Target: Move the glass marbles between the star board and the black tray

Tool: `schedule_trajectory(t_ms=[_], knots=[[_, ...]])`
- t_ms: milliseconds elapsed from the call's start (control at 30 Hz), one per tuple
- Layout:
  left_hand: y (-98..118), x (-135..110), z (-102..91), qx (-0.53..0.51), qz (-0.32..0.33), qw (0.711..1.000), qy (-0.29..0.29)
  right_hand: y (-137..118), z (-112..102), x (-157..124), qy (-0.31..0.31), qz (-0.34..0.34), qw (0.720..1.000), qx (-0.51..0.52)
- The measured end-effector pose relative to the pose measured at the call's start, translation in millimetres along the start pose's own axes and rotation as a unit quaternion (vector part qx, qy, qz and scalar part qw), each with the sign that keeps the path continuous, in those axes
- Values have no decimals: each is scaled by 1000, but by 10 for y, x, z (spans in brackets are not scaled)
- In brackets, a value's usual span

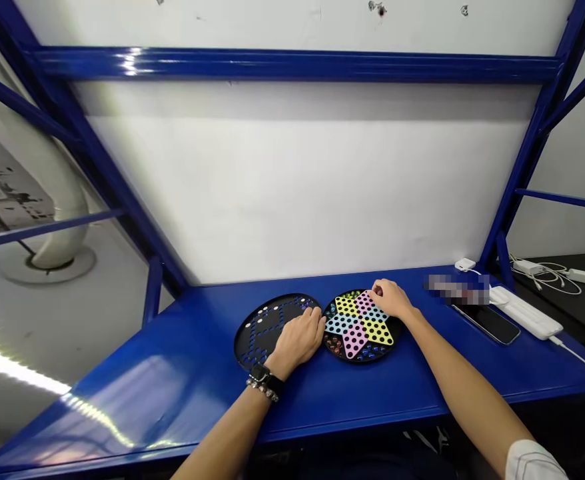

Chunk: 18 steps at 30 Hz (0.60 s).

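A round Chinese checkers board (356,340) lies on the blue table, its star in pink, yellow and light blue. Coloured marbles (372,351) sit in the black pockets between the star's points. To its left is a round black lid (245,340) with blue-showing cut-outs and several small white spots. My left hand (300,337) rests over the lid's right side, fingers bent together by the board's left rim. At the board's far right edge my right hand (391,298) has its fingers pinched. What either hand holds, if anything, is hidden.
On the right lie a dark-screened phone (490,322), a white power strip (525,313) with its cord, and a white plug (465,264). A blurred patch covers something beside the phone. Blue frame posts and a white panel (312,187) stand behind the table (192,360).
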<state>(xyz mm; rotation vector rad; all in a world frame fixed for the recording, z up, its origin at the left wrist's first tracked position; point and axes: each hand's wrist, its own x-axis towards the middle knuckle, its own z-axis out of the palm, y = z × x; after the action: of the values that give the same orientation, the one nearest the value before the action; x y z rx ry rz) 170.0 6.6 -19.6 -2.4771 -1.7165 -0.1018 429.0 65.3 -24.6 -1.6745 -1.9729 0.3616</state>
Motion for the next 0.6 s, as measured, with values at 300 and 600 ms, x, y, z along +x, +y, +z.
schedule_trajectory(t_ms=[300,600], knots=[[-2,-51,62,-15,-2,1000,5,-6,-25,-8,-6,0,1000,6],[38,-48,10,-47,-70,996,1,-2,-17,-10,-5,0,1000,7]])
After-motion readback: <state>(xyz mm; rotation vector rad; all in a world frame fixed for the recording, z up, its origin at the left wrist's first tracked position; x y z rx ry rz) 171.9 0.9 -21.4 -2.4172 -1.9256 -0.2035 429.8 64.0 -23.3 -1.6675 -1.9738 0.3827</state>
